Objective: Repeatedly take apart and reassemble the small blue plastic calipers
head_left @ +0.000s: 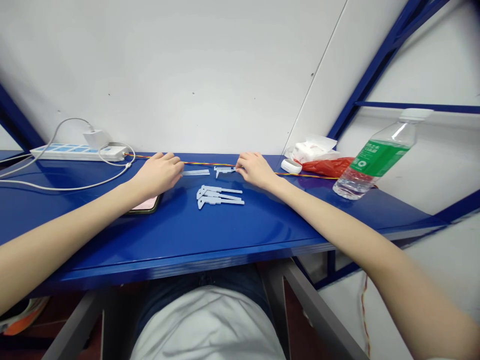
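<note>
Along the blue desk (180, 255), the open, empty left hand (159, 175) and right hand (257, 170) rest either side of pale plastic caliper parts (219, 196), lying lengthwise left-to-right, seemingly nearer the right hand.

A phone (144, 204) is mostly hidden under the left hand (159, 175), and a red plastic bag (322, 167) is partly blocked by a water bottle (375, 160)

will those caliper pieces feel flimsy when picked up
The caliper pieces look like thin, flat plastic, so probably light and fairly stiff. Their narrow arms might snap if bent. Lying flat on the glossy desk, they would likely slide rather than roll.
</note>
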Demonstrator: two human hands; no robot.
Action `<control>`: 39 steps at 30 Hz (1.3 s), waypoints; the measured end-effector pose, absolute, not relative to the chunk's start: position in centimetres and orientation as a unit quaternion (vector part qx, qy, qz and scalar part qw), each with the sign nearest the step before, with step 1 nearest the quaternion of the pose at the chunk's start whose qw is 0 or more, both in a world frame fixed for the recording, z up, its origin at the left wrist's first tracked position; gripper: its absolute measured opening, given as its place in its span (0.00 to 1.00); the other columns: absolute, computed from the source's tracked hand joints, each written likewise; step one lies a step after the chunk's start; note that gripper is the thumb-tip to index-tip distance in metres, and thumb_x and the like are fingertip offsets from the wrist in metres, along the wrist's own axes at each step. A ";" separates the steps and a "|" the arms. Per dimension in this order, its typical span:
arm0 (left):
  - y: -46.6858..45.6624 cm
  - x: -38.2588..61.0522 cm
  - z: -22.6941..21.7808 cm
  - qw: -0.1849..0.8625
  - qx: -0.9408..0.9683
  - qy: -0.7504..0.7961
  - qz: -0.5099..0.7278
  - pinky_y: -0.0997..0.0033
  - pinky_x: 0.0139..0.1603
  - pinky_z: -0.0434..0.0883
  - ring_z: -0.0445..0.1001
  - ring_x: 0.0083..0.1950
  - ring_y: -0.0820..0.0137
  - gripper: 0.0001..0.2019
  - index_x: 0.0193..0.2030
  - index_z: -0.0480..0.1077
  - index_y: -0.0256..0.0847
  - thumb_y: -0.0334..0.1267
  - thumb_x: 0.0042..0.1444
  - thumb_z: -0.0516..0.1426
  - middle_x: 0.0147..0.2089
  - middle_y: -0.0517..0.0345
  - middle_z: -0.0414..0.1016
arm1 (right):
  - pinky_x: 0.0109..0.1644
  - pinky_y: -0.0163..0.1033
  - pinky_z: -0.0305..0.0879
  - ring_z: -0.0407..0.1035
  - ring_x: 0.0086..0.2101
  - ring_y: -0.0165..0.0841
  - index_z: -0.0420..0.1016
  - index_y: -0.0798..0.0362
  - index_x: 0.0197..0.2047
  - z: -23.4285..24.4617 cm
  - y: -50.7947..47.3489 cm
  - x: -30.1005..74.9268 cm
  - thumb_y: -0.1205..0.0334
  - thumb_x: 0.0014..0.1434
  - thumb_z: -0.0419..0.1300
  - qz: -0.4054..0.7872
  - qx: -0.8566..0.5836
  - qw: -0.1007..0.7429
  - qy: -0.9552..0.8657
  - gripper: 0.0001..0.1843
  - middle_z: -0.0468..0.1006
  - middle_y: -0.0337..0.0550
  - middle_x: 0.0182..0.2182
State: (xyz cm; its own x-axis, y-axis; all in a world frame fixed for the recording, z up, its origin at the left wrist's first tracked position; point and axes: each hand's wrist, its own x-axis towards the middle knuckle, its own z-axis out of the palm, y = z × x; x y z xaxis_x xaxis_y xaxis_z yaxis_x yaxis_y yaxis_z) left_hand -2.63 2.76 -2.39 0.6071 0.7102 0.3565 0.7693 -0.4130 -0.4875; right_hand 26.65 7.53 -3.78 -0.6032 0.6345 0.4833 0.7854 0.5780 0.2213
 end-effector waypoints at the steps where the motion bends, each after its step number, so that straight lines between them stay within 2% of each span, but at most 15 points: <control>1: 2.7 -2.7 -2.4 0.312 -0.842 -0.436 -0.059 0.60 0.44 0.66 0.72 0.47 0.57 0.12 0.38 0.72 0.37 0.34 0.59 0.47 0.39 0.46 0.76 | 0.43 0.42 0.53 0.64 0.39 0.37 0.72 0.54 0.33 -3.7 7.4 26.5 0.68 0.61 0.52 -0.216 -0.394 0.188 -0.873 0.09 0.75 0.47 0.36; 17: 2.3 -2.8 -2.2 0.330 -0.848 -0.402 -0.097 0.61 0.43 0.65 0.71 0.46 0.59 0.15 0.38 0.71 0.41 0.37 0.63 0.44 0.39 0.48 0.75 | 0.44 0.42 0.55 0.65 0.39 0.36 0.68 0.53 0.34 -3.8 6.5 25.9 0.67 0.62 0.51 -0.233 -0.328 0.247 -0.882 0.06 0.73 0.46 0.36; 24: 1.4 -1.4 -2.0 0.359 -0.853 -0.369 -0.079 0.61 0.43 0.65 0.70 0.43 0.60 0.16 0.37 0.72 0.39 0.37 0.63 0.43 0.37 0.47 0.74 | 0.45 0.42 0.54 0.65 0.40 0.37 0.70 0.53 0.37 -3.7 5.2 24.6 0.63 0.64 0.50 -0.243 -0.296 0.228 -0.895 0.08 0.74 0.47 0.38; 29: 1.1 -1.0 -2.0 0.346 -0.857 -0.372 -0.086 0.61 0.42 0.65 0.71 0.42 0.60 0.15 0.36 0.72 0.39 0.36 0.63 0.45 0.37 0.47 0.74 | 0.44 0.41 0.52 0.64 0.41 0.37 0.71 0.54 0.43 -3.6 4.8 24.2 0.55 0.64 0.52 -0.256 -0.280 0.210 -0.901 0.13 0.74 0.47 0.40; 33: 0.8 -0.5 -2.2 0.348 -0.863 -0.355 -0.090 0.62 0.42 0.65 0.70 0.41 0.61 0.15 0.37 0.72 0.40 0.37 0.64 0.44 0.37 0.48 0.74 | 0.42 0.40 0.50 0.63 0.38 0.35 0.72 0.55 0.41 -3.6 4.5 23.6 0.54 0.65 0.50 -0.271 -0.265 0.199 -0.904 0.15 0.74 0.46 0.37; 39: 0.9 -0.5 -2.1 0.346 -0.850 -0.380 -0.120 0.59 0.44 0.65 0.70 0.47 0.57 0.16 0.46 0.71 0.35 0.40 0.63 0.46 0.43 0.43 0.74 | 0.42 0.41 0.50 0.62 0.37 0.36 0.72 0.55 0.39 -3.8 5.0 23.8 0.57 0.65 0.51 -0.276 -0.282 0.224 -0.891 0.13 0.75 0.46 0.35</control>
